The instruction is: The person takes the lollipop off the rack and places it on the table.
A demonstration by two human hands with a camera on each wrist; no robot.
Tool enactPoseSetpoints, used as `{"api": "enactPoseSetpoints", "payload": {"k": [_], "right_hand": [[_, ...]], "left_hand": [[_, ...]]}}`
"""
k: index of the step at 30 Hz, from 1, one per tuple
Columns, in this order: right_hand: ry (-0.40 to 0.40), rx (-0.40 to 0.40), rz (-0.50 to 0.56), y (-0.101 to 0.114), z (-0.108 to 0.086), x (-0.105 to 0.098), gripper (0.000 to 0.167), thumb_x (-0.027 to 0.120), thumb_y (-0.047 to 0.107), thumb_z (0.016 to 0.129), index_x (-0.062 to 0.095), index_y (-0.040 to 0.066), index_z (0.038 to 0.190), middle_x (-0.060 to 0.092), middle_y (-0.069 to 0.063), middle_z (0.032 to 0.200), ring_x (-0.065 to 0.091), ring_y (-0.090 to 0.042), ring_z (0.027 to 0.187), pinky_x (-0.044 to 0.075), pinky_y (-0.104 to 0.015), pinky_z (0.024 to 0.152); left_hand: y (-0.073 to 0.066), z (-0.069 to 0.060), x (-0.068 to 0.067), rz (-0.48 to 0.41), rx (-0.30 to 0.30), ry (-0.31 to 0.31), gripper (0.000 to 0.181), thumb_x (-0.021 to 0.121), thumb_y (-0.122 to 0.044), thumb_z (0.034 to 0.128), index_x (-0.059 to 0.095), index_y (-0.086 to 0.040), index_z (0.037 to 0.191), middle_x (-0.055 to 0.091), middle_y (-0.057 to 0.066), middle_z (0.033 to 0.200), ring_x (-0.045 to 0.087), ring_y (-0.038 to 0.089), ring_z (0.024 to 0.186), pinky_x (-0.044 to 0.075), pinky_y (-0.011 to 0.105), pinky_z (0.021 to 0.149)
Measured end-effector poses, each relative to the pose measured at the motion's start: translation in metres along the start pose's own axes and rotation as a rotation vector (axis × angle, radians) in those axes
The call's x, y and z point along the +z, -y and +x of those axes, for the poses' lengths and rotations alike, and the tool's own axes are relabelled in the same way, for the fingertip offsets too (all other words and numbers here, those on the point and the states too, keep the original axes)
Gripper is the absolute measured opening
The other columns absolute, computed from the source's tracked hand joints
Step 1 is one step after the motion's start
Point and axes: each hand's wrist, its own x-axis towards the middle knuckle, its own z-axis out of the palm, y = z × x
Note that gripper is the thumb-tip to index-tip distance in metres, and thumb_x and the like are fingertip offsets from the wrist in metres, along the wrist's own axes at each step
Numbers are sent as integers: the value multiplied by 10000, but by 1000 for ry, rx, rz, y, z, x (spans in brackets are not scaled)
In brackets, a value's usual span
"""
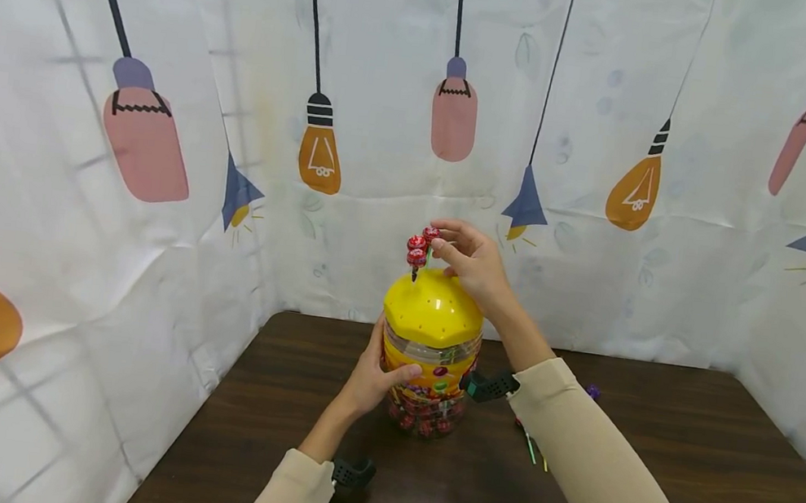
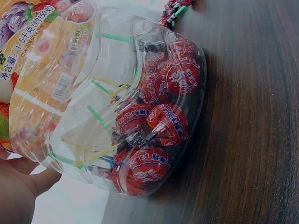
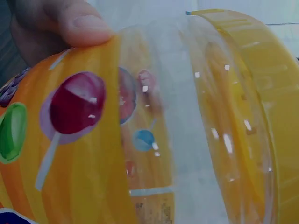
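Observation:
A clear plastic jar with an orange label and a domed yellow lid stands on the table. Wrapped red lollipops lie inside its base. My left hand grips the jar's left side, thumb across the label; that thumb also shows in the right wrist view. Two red lollipops stand upright in the lid. Beside them, my right hand pinches another red lollipop just below its head, its green stick reaching down to the lid. Whether the stick sits in a hole cannot be told.
On the dark wooden table, loose lollipop sticks show beside my right forearm, which partly covers them. A purple lollipop peeks out beyond the sleeve. A white curtain printed with lamps hangs behind and at both sides.

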Motion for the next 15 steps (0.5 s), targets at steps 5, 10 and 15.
{"api": "enactPoseSetpoints", "payload": {"k": [5,10,15], "right_hand": [[-81,-61,12,3,-1,3,344,640,231,1022,646,136,1352,684,-125,1185,644,-318,998,591,-250,689],[-132,-143,-2,10,-4,5,356,648,209,1016,641,99,1355,679,-129,1191,675,-185,932,610,-270,665],[-147,-203,-24,17,-7,3,347,637,181,1019,640,73,1349,660,-146,1164,685,-221,906,603,-262,633]], "left_hand": [[-1,0,0,-10,2,-1,985,742,-319,943,33,-452,1613,483,23,1476,553,230,1291,462,467,1099],[-1,0,1,-24,9,10,974,734,-316,953,32,-444,1616,482,41,1483,550,251,1297,457,470,1101],[-1,0,1,-23,7,6,969,734,-319,954,37,-445,1615,484,37,1478,552,247,1293,457,457,1103]]}}
